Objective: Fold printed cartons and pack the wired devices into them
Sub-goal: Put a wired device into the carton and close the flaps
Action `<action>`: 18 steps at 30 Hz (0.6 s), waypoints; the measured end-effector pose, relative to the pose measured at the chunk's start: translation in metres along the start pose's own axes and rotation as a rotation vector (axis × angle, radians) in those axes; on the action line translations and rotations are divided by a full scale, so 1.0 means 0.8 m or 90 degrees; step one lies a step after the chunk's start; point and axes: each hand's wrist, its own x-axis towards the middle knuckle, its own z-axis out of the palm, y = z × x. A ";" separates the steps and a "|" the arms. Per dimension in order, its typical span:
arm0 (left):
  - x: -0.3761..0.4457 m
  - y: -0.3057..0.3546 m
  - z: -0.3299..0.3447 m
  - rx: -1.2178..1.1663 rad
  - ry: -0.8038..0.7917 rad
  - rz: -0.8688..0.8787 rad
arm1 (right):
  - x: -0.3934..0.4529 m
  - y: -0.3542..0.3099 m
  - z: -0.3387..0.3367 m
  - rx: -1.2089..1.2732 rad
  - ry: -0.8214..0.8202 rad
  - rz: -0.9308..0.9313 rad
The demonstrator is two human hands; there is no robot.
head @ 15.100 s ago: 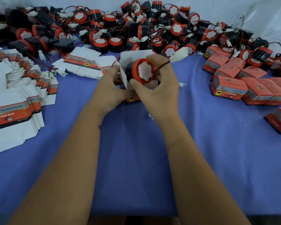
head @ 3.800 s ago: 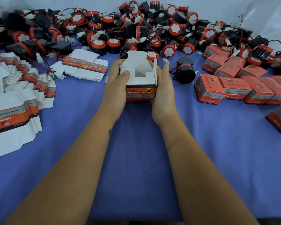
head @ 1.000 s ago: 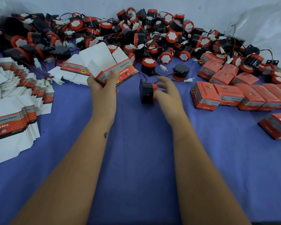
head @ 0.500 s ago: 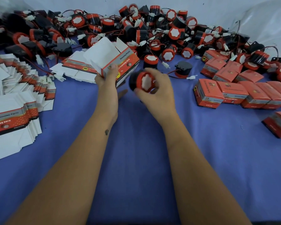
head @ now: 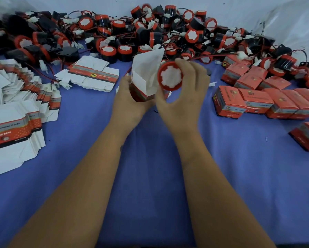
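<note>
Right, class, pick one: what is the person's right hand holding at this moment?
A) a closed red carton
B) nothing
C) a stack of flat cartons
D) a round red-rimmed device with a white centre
D: the right hand grips the round red-rimmed device, beside the open carton held by the left hand.

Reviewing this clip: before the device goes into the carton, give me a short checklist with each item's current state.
1. Carton held: ok, the left hand grips its lower part.
2. Device held: ok, the right hand grips it, orange face toward the camera.
3. Carton opened into a box: ok, its white flaps stand up and the top is open.
4. Bottom flaps closed: cannot tell, the left hand hides them.
5. Device lined up with the opening: not ok, it sits beside the carton, right of it.
6. Wire tucked for insertion: cannot tell, the wire is hidden behind the right hand.
</note>
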 end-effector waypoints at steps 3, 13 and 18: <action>0.001 -0.002 -0.001 0.023 -0.011 0.006 | -0.003 -0.002 0.004 0.000 -0.106 -0.025; 0.002 -0.003 -0.004 0.072 -0.062 -0.004 | -0.003 0.010 0.003 0.020 -0.233 0.042; 0.002 -0.003 -0.005 0.065 -0.078 -0.010 | -0.003 0.014 0.004 0.025 -0.301 0.086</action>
